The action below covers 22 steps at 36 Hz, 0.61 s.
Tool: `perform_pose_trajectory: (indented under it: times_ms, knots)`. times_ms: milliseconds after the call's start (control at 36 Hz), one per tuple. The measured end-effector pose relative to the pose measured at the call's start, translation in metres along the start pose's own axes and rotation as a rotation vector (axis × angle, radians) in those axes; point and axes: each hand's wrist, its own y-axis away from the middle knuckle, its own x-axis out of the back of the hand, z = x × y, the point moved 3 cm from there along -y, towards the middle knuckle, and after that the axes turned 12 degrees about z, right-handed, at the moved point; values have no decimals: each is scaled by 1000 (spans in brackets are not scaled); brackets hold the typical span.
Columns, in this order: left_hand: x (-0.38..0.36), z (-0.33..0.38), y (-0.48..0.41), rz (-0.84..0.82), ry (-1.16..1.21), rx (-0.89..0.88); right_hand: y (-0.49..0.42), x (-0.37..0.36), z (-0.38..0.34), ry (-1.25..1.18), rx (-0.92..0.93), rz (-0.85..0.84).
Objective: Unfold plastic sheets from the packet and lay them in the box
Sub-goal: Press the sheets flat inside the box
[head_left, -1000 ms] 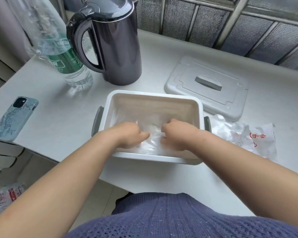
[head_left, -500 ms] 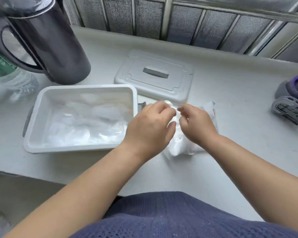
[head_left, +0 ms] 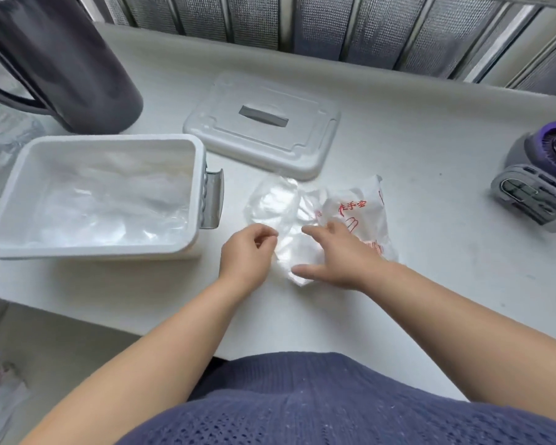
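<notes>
Navy-blue knit top [head_left: 318,403], open mesh weave; arms bare down to left hand [head_left: 246,252] and right hand [head_left: 344,255].

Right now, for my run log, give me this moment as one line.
left hand pinches clear sheet | right hand rests on packet | box holds sheets | lid off
</notes>
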Motion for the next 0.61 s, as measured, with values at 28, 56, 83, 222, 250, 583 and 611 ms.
perform_pose_trajectory:
  times_ms: [28, 56, 83, 222, 250, 583, 611]
  knots:
    - [1, 5, -1, 37, 95, 27, 0, 1, 0, 9, 10, -9]
    - [3, 11, -2, 73, 195, 52, -1, 0, 2, 25, 10, -21]
    - [4, 17, -2, 99, 291, 72, -2, -1, 4, 49, 4, -29]
    - [24, 56, -7, 121, 690, 103, -14, -2, 18, 132, -117, 16]
    - [29, 62, -9, 114, 747, 102, -16, 1, 20, 125, -138, 27]
    - [92, 82, -19, 45, 1028, 108, 1, 55, -90, -478, 389, 396]
    - [99, 79, -20, 42, 1046, 126, -3, 51, -99, -393, 445, 422]
